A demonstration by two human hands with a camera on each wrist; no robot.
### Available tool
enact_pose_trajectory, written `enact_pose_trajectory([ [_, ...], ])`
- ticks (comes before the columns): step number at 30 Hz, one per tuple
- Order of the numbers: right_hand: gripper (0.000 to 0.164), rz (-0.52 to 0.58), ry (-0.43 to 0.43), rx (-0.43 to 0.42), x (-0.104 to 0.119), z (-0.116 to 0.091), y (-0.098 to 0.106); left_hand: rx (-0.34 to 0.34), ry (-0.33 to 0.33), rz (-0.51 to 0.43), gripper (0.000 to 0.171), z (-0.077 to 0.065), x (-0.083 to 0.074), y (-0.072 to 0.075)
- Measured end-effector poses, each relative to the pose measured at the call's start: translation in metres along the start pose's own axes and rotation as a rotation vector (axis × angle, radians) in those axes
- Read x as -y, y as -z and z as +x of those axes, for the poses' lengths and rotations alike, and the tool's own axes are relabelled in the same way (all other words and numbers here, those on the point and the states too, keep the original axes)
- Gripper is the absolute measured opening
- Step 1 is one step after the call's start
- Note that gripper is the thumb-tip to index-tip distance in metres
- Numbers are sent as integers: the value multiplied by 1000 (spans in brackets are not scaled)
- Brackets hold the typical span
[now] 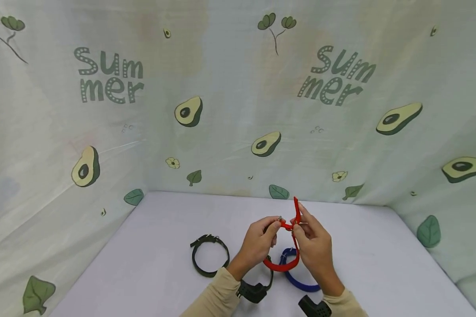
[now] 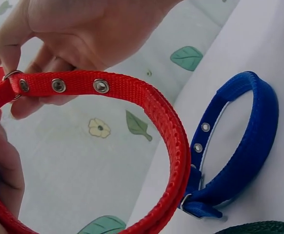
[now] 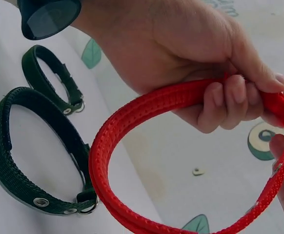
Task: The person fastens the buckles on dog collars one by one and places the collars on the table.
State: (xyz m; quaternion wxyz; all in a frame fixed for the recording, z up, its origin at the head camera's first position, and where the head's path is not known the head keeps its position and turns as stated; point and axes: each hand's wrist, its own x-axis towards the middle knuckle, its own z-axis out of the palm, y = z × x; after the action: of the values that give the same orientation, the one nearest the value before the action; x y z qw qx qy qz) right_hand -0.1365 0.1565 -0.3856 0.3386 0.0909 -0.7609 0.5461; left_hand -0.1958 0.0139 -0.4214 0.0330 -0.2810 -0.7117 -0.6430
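A red webbing collar [image 1: 280, 267] is held up in a loop above the table, its strap end pointing upward. My left hand [image 1: 258, 241] pinches it near the metal buckle part; in the right wrist view the left hand's [image 3: 195, 53] curled fingers grip the padded band. My right hand [image 1: 316, 248] pinches the strap close by. In the left wrist view, metal eyelets line the red collar [image 2: 86, 84], and a metal ring sits round the strap by the right hand's [image 2: 93, 34] fingers. The left fingertips [image 2: 5, 156] show at the lower left edge.
A blue collar [image 1: 307, 288] lies behind the red loop, partly covered. One dark green collar [image 1: 195, 262] lies left of my left hand. Another dark green collar [image 1: 271, 279] is partly hidden by the left forearm. A printed curtain [image 1: 222, 167] rises behind the white table [image 1: 166, 220].
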Motion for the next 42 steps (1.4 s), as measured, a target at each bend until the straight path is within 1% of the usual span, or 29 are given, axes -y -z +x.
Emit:
enact_pose_trajectory([
  [2, 48, -4, 22, -9, 1, 0, 0, 10, -6, 3, 23, 0, -5, 1],
  [3, 47, -2, 38, -11, -1, 1, 0, 11, -12, -1, 23, 0, -10, 1],
  [7, 45, 16, 91, -15, -18, 4, -1, 4, -45, -26, 23, -3, -30, 5],
  [9, 44, 10, 95, -11, -28, 3, -1, -2, -50, -29, 23, -5, -38, 7],
  [12, 39, -3, 80, -7, -34, -1, -1, -5, -40, -10, 23, -8, -39, 7],
  [15, 35, 10, 68, -4, -37, -6, -1, -18, -28, 25, 22, -9, -28, 5],
  [19, 31, 32, 86, -6, -38, -7, 0, -32, -33, 29, 23, -7, -10, 2],
  [20, 31, 29, 92, -10, -38, -7, 0, -33, -38, 24, 23, -6, -8, 2],
  [24, 31, 4, 119, -25, -38, -5, 1, -27, -68, 14, 25, -6, -5, 3],
  [26, 30, -8, 130, -33, -34, -4, 0, -26, -89, 21, 26, -5, -5, 4],
  [29, 28, -22, 164, -44, -18, -3, 0, -31, -110, 32, 26, -3, -6, 4],
  [33, 27, -54, 190, -86, 0, -1, 0, -32, -119, 35, 27, -3, -7, 3],
  [36, 27, -75, 188, -103, 1, -1, -1, -41, -113, 44, 27, -3, -8, 2],
  [39, 26, -85, 185, -99, -1, -2, -3, -47, -102, 46, 27, -3, -7, 2],
  [42, 26, -95, 182, -95, -3, -3, -3, -37, -97, 40, 27, -3, -5, 2],
])
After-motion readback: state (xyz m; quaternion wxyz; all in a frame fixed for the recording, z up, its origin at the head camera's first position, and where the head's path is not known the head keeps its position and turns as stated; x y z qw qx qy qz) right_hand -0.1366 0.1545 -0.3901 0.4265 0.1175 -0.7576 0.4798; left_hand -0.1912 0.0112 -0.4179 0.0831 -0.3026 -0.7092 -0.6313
